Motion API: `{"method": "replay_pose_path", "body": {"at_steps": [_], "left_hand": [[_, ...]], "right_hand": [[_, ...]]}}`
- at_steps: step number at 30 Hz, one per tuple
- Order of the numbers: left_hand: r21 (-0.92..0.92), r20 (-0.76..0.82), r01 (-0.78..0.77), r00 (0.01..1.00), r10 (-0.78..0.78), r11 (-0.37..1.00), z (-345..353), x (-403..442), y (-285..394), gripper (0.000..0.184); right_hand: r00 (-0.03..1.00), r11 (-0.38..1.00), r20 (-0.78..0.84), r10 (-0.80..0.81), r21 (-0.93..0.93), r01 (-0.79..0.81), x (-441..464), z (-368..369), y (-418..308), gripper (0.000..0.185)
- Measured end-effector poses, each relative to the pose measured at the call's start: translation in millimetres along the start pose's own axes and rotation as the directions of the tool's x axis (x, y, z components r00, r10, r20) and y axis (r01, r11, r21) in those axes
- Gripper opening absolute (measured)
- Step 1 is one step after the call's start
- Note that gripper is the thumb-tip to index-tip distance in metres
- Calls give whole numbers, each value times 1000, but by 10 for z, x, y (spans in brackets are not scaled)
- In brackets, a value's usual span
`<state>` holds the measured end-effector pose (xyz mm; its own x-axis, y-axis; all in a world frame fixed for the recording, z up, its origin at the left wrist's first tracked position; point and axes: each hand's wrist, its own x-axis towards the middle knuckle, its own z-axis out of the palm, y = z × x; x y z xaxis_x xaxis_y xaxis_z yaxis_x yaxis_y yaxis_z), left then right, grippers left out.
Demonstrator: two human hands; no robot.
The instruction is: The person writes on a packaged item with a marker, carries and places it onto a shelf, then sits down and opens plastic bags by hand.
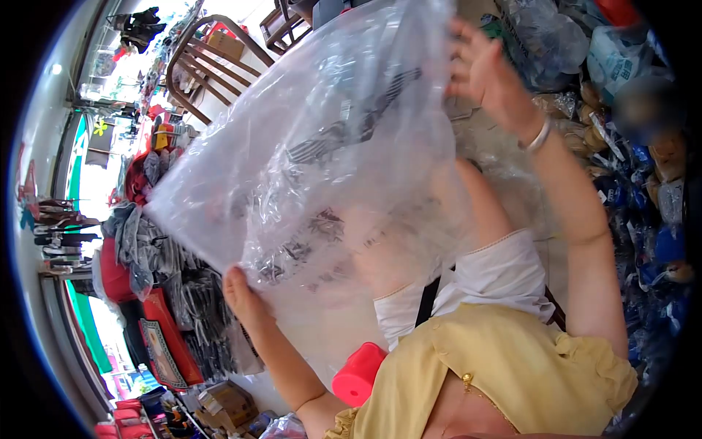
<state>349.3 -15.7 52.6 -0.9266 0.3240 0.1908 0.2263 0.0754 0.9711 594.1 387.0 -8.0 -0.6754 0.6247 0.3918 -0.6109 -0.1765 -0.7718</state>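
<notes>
Clear plastic bag point(344, 168) is up in front of the person, spread btwn both hands, over lap & pale floor point(300, 329). It's in the way of a lot: floor & part of the legs point(486, 205) show only hazily thru it. Wood chair point(212, 62) is just past its upper L side, partly hidden. Dark wrapped goods point(208, 314) are heaped on the L, w/ a red box point(170, 344) beside them; cardboard box point(227, 406) is lower down. Red plastic thing point(358, 373) is near the yellow top point(482, 366). On the R: blue wrapped goods point(636, 197) in a big pile, white bag point(621, 62) above them.

Writing: white bag has blue-green characters, too small to read. Dark stripes & print show on or thru the clear bag, can't tell which; no words legible. No brand I can make out.

L arm reaches fwd from the bottom; L hand point(246, 298) has its grip pinched on the bag's lower edge, thumb up. R arm is bent & raised, bracelet point(539, 135) at wrist. R hand point(486, 80) is by the bag's upper R edge, fingers spread & blurred; can't tell if its grip has hold of the plastic.
</notes>
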Motion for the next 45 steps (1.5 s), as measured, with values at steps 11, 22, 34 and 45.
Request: {"method": "replay_pose_path", "body": {"at_steps": [11,22,34,45], "left_hand": [[-142,136,380,922,-362,914,-250,-117,-1572,22],[42,24,301,953,-302,953,-1040,-73,-2083,21],[-33,161,394,909,-384,918,-1597,-267,-2730,30],[-346,255,628,778,-574,697,-878,-906,-1453,63]], "right_hand": [[694,615,-188,695,-346,-709,-774,51,987,41],[501,492,63,863,-329,-806,-756,408,1650,39],[565,535,-25,825,-290,-793,-1042,280,2126,13],[711,629,-40,702,-433,-645,-548,595,1100,14]]}}
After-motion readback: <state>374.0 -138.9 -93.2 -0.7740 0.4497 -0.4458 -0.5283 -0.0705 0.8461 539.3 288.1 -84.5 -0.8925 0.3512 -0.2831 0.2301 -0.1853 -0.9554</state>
